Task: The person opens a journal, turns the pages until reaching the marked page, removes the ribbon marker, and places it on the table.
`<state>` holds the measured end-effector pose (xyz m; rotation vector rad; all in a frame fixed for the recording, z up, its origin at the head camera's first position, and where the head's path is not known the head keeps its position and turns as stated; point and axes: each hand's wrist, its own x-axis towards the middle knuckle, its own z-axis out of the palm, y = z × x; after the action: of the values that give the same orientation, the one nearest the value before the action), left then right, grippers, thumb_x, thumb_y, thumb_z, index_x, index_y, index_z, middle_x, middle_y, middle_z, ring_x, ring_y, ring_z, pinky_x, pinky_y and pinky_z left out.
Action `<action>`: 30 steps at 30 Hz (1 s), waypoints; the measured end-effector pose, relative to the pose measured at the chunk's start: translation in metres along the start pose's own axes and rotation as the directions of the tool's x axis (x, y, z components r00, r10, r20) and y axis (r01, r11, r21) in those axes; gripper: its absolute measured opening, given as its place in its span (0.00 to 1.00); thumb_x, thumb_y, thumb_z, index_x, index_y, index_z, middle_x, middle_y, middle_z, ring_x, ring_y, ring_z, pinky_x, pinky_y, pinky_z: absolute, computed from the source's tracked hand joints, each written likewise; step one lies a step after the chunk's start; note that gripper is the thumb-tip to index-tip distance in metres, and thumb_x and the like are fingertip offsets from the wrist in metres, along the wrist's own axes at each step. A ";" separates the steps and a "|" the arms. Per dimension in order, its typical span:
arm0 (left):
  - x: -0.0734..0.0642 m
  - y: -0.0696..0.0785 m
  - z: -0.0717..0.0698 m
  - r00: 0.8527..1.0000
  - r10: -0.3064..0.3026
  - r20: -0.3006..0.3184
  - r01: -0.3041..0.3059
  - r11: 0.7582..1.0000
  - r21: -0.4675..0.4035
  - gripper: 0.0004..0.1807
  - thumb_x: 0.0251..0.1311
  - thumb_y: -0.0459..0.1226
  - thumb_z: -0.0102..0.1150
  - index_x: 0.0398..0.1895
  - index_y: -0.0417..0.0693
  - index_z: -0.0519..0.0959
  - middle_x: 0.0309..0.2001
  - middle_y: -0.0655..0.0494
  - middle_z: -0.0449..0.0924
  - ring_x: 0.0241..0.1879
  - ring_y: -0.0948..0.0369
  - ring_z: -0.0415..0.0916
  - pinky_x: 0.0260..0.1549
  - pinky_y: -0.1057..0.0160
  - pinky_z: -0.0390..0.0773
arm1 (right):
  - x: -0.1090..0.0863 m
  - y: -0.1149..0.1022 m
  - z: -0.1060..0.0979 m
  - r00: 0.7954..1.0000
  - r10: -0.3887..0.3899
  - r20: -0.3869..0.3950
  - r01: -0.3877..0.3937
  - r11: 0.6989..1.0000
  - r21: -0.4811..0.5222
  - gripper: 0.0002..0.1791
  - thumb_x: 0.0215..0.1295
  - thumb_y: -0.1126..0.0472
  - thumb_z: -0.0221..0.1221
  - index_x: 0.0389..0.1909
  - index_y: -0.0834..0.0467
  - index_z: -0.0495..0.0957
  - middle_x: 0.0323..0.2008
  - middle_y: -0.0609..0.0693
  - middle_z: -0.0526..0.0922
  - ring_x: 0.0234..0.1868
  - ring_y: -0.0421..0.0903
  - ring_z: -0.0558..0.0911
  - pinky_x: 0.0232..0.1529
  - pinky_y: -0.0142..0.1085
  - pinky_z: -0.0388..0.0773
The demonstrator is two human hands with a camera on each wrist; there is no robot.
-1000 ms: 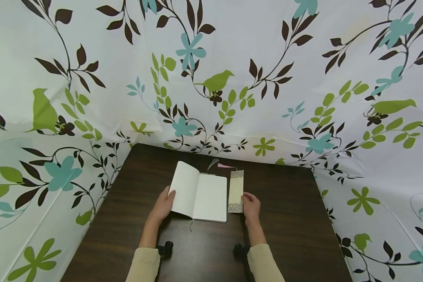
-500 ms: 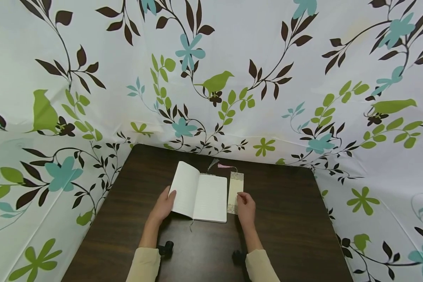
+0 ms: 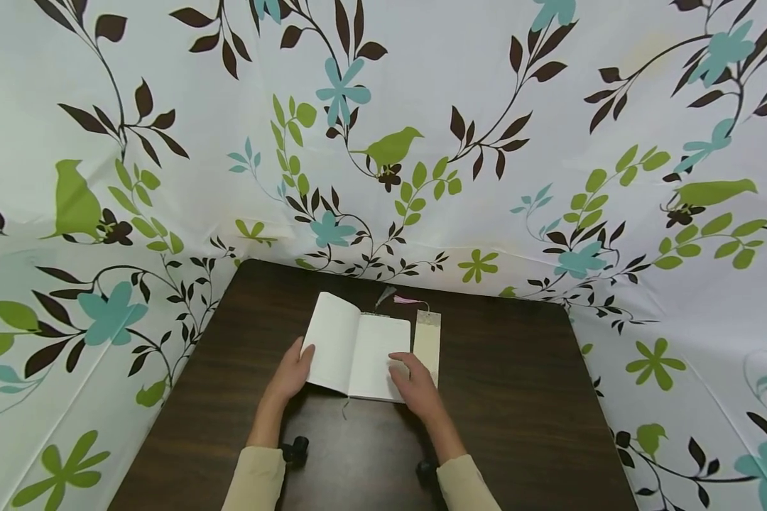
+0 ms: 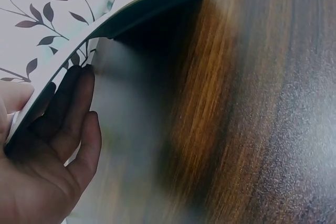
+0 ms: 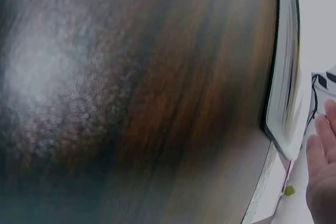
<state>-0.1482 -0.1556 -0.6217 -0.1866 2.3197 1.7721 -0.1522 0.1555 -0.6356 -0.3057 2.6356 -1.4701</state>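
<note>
Open notebook (image 3: 358,341): laid on the dark wood-grain table (image 3: 524,397); white pages and a dark cover are shown, and a thin ribbon (image 3: 345,409) is left hanging at the near edge.
Writing: the pages appear faintly ruled, though any print is too small to be read.
Left hand (image 3: 290,372): the notebook's raised left side is pinched, thumb above, fingers beneath.
Right hand (image 3: 417,387): held over the right page, fingers relaxed; contact cannot be told.
Bookmark (image 3: 427,344): cream, pink-tasselled, laid just beside the notebook's right edge, partly hidden by the right hand.
Grey tassel (image 3: 385,294): seen beyond the far edge.
</note>
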 end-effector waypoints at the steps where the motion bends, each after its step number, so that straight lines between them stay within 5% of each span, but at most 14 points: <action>1: 0.001 0.000 0.001 1.000 0.009 0.002 -0.009 1.000 0.002 0.38 0.89 0.46 0.35 0.86 0.29 0.43 0.85 0.29 0.45 0.86 0.35 0.40 0.82 0.34 0.45 | 0.000 0.000 0.000 0.999 -0.015 0.035 0.016 1.000 -0.016 0.20 0.82 0.52 0.59 0.67 0.55 0.81 0.69 0.55 0.81 0.75 0.59 0.75 0.74 0.62 0.70; 7: 0.004 0.002 0.006 0.999 0.034 0.004 -0.034 0.999 0.019 0.36 0.89 0.46 0.35 0.86 0.29 0.45 0.84 0.29 0.49 0.86 0.36 0.43 0.82 0.35 0.46 | 0.003 0.000 0.004 0.969 -0.116 0.216 0.166 0.959 -0.229 0.26 0.81 0.51 0.60 0.70 0.61 0.79 0.74 0.57 0.76 0.76 0.58 0.75 0.74 0.57 0.72; 15: 0.000 0.003 0.001 0.999 0.049 -0.006 -0.049 0.998 0.034 0.29 0.89 0.45 0.37 0.81 0.33 0.59 0.70 0.31 0.73 0.71 0.38 0.70 0.73 0.35 0.65 | -0.003 0.002 0.019 0.947 -0.200 0.252 0.302 0.821 -0.484 0.29 0.73 0.48 0.68 0.70 0.55 0.80 0.74 0.55 0.77 0.73 0.57 0.76 0.70 0.57 0.75; 25: -0.003 0.003 -0.005 1.000 0.017 0.024 -0.019 0.998 0.056 0.36 0.90 0.47 0.33 0.86 0.30 0.44 0.84 0.29 0.50 0.84 0.34 0.46 0.81 0.32 0.49 | -0.005 0.002 0.021 0.938 -0.222 0.266 0.332 0.795 -0.508 0.28 0.71 0.47 0.71 0.68 0.51 0.82 0.72 0.53 0.79 0.70 0.55 0.78 0.68 0.56 0.76; 30: -0.004 0.006 -0.002 1.000 0.009 0.022 -0.010 0.999 0.041 0.35 0.90 0.46 0.34 0.86 0.31 0.45 0.83 0.29 0.53 0.84 0.35 0.49 0.81 0.34 0.50 | -0.005 0.002 0.013 0.937 -0.191 0.292 0.312 0.833 -0.456 0.25 0.72 0.48 0.70 0.66 0.50 0.83 0.73 0.52 0.78 0.70 0.56 0.78 0.67 0.59 0.75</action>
<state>-0.1462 -0.1565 -0.6150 -0.1499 2.3435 1.7206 -0.1455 0.1466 -0.6437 -0.8499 2.8046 -0.7020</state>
